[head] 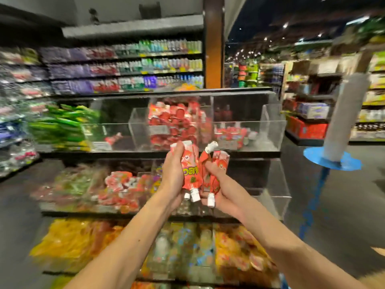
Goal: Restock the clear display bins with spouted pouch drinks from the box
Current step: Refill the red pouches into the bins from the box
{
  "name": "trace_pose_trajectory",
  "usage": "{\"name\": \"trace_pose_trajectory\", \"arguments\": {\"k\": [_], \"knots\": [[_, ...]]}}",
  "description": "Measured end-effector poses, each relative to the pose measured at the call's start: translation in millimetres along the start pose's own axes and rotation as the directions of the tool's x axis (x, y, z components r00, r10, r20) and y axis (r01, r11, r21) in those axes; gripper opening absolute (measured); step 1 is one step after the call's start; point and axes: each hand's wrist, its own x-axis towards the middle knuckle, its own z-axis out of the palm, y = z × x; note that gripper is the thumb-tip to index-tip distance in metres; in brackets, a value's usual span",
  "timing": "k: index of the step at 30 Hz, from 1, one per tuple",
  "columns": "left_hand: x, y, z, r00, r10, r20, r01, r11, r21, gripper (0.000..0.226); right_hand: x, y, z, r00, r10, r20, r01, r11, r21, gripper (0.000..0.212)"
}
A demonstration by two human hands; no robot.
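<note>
Pouches point(192, 170) of red drink with white screw spouts fill both hands, held up in front of a tiered display of clear bins. The left hand point(174, 174) is closed around a bunch of them, fingers curled over the top edge, with two white caps poking out below the palm. The right hand point(217, 184) is also closed on a bunch, just beside the left and touching it; one cap sticks up above its fingers and another hangs down beneath the heel of the hand. How many pouches each hand grips cannot be told, as the picture is blurred by motion. Both bare forearms reach up from the bottom edge and meet at the middle. Directly behind the hands, on the top tier, the middle clear bin point(139, 130) is heaped with matching red pouches point(175, 119). The clear bin to its right point(279, 132) holds only a few red pouches at the bottom. To the left on the same tier lies a pile of green packets point(64, 126). The tier below holds mixed red and pale packets point(118, 188), and the lowest tier holds yellow and orange packets point(73, 240). Behind the display run store shelves point(125, 67) packed with bottles and packs. At far right a white post stands on a blue base point(331, 161) on the dark floor.
</note>
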Motion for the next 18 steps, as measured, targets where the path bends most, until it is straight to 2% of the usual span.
{"name": "trace_pose_trajectory", "arguments": {"k": [2, 4, 9, 12, 14, 18], "knots": [[8, 20, -28, 0.999, 0.036, -0.013, -0.036, 0.998, 0.046, 0.052, 23, 10, 30, 1.0, 0.01, 0.02, -0.009, 0.999, -0.051, 0.051], [22, 36, -56, 0.997, 0.065, -0.034, -0.063, 0.997, 0.049, 0.034, 46, 17, 54, 0.999, 0.016, 0.037, -0.012, 0.994, -0.105, 0.048], [63, 55, -102, 0.997, 0.03, -0.069, -0.032, 0.999, -0.034, 0.02, 104, 18, 94, 1.0, -0.004, -0.002, 0.003, 0.979, -0.203, 0.049], [93, 55, -122, 0.995, -0.007, -0.1, 0.004, 1.0, -0.027, 0.029, 151, 22, 103, 0.999, -0.034, -0.029, 0.031, 0.995, -0.092, 0.054], [109, 58, -134, 0.995, -0.035, -0.09, 0.034, 0.999, -0.014, 0.036, 179, 24, 107, 1.0, -0.007, 0.006, 0.007, 0.999, -0.038, 0.055], [138, 83, -166, 0.994, -0.111, -0.016, 0.111, 0.993, 0.031, 0.05, 232, 21, 124, 0.995, 0.059, 0.085, -0.056, 0.998, -0.042, 0.053]]}}
